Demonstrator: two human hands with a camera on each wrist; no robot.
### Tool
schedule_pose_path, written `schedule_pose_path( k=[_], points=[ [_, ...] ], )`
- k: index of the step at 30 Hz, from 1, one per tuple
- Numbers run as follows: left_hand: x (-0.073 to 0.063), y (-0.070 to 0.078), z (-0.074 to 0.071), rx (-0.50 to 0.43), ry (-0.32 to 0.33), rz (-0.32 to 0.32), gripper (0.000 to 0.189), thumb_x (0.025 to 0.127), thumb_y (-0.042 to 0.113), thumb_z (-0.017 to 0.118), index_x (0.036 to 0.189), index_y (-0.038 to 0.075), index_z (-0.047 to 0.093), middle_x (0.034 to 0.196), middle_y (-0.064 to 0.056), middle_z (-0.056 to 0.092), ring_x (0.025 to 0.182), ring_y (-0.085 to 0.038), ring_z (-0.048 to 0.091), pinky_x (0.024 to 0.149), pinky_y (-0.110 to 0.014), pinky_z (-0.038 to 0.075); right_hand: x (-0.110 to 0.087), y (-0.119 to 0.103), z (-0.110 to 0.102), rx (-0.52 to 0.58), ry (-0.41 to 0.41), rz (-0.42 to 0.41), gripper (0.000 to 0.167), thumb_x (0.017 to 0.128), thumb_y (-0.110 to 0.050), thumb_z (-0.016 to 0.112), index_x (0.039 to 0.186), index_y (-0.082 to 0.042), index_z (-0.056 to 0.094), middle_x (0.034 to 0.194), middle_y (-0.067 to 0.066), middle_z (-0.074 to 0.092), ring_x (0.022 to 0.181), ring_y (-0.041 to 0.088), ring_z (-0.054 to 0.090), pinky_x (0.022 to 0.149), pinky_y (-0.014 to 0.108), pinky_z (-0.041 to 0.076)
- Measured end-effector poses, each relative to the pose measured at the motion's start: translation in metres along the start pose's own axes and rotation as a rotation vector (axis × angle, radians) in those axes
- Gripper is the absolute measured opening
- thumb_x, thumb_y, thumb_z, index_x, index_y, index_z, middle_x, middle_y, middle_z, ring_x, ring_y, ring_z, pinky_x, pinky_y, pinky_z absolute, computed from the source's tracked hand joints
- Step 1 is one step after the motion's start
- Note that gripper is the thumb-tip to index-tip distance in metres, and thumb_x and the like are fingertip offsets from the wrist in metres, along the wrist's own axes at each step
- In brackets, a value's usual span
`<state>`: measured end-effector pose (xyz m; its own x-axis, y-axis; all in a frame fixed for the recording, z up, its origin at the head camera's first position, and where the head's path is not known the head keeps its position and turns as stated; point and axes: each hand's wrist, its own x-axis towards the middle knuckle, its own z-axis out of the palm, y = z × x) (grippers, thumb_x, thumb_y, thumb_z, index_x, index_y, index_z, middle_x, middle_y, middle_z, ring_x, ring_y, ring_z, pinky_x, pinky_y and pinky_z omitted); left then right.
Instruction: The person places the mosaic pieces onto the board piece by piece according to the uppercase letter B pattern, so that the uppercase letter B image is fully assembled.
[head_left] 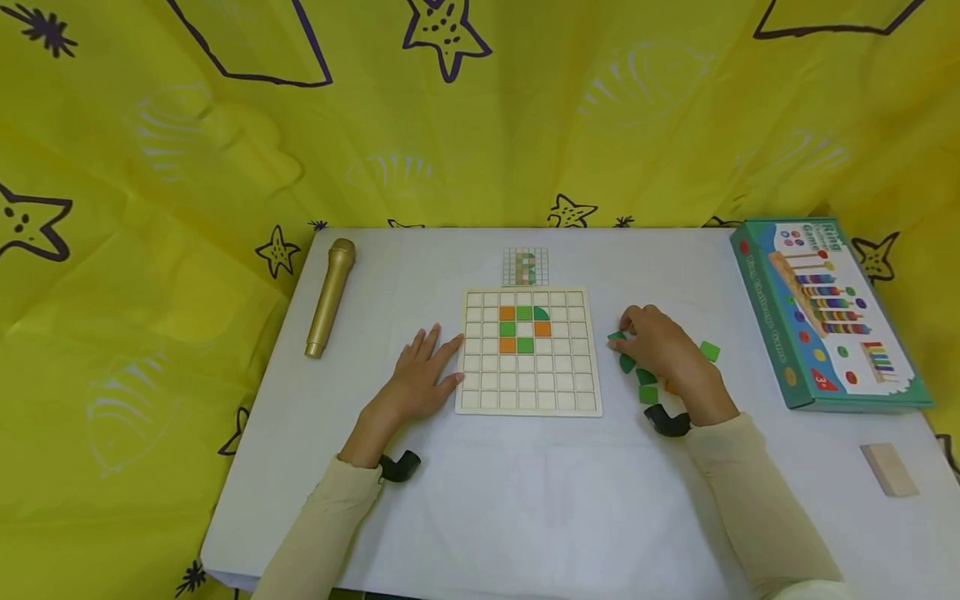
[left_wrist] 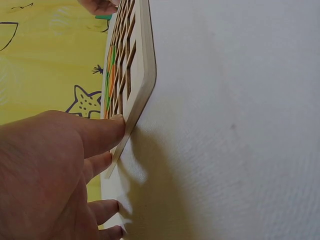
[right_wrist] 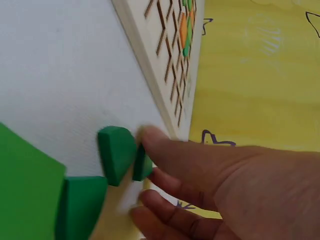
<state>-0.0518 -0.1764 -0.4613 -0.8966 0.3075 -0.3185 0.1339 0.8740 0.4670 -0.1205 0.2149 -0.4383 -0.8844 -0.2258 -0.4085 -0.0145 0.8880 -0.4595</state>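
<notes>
A wooden grid board lies mid-table, with several green and orange pieces set in its upper squares. Fingers spread, my left hand rests at the board's left edge; in the left wrist view its thumb touches the rim. Right of the board, my right hand pinches a dark green curved-edge piece between thumb and fingers, close over the table. Beside it lie another dark green curved piece and a bright green square. The right palm partly hides an orange piece.
A small pattern card lies just behind the board. A gold microphone is at the left. On the right are a game box and a plain wooden block. One green square sits beyond the right hand.
</notes>
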Motion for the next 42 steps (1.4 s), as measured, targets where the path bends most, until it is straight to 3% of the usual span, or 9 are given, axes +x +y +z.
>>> schedule_pose_path(
  k=[4,9,13,17,24,36,42],
  points=[
    [0.0,0.0,0.0,0.006,-0.004,-0.006,0.067,0.11,0.039,0.054,0.169,0.02,0.029,0.177,-0.02,0.004,0.162,-0.046,-0.001,0.129,-0.065,0.005,0.003,0.002,0.004,0.0,0.04,-0.068,0.032,0.106,-0.018,0.065,0.13,0.003,0.06,0.124,0.027,0.057,0.108,0.041,0.056,0.091,0.055,0.049],
    [0.0,0.0,0.0,0.006,-0.003,-0.005,0.066,0.11,0.038,0.054,0.168,0.02,0.03,0.177,-0.021,0.005,0.162,-0.047,0.0,0.128,-0.066,0.007,0.004,0.006,0.006,0.001,0.076,-0.095,0.04,0.105,-0.019,0.066,0.138,0.002,0.058,0.134,0.029,0.053,0.125,0.048,0.049,0.102,0.067,0.037],
    [0.0,-0.001,0.001,-0.006,0.008,0.002,0.066,0.109,0.037,0.055,0.168,0.018,0.03,0.176,-0.022,0.006,0.162,-0.049,0.001,0.128,-0.068,0.007,0.005,0.009,0.008,0.032,0.08,-0.052,0.046,0.104,-0.026,0.068,0.137,0.004,0.056,0.134,0.03,0.051,0.124,0.047,0.048,0.105,0.067,0.038],
    [0.0,0.0,0.0,0.001,0.01,0.006,0.066,0.11,0.037,0.054,0.168,0.018,0.03,0.176,-0.023,0.006,0.162,-0.049,0.001,0.128,-0.068,0.008,0.005,0.01,0.011,0.035,0.086,-0.052,0.042,0.105,-0.025,0.066,0.135,0.003,0.058,0.134,0.029,0.052,0.124,0.047,0.049,0.102,0.065,0.038],
    [-0.001,0.002,-0.002,0.008,0.007,0.001,0.066,0.11,0.038,0.054,0.168,0.019,0.03,0.176,-0.022,0.007,0.162,-0.048,0.001,0.128,-0.067,0.007,0.003,0.006,0.018,0.042,0.163,-0.032,0.042,0.104,-0.027,0.068,0.132,0.003,0.06,0.131,0.029,0.055,0.122,0.047,0.051,0.097,0.064,0.037],
    [-0.001,0.001,-0.001,0.0,0.01,0.012,0.065,0.109,0.036,0.055,0.167,0.016,0.032,0.175,-0.025,0.008,0.161,-0.051,0.002,0.127,-0.07,0.009,-0.006,-0.004,0.027,0.036,0.212,-0.06,0.038,0.105,-0.021,0.066,0.132,0.005,0.061,0.132,0.031,0.055,0.124,0.049,0.053,0.1,0.064,0.037],
    [-0.001,0.002,-0.002,-0.003,0.002,0.005,0.065,0.109,0.037,0.055,0.167,0.017,0.032,0.176,-0.024,0.007,0.161,-0.05,0.001,0.127,-0.068,0.008,-0.008,-0.004,0.03,0.078,0.201,-0.067,0.037,0.104,-0.019,0.068,0.131,0.006,0.062,0.127,0.028,0.056,0.115,0.043,0.056,0.099,0.057,0.044]
  ],
)
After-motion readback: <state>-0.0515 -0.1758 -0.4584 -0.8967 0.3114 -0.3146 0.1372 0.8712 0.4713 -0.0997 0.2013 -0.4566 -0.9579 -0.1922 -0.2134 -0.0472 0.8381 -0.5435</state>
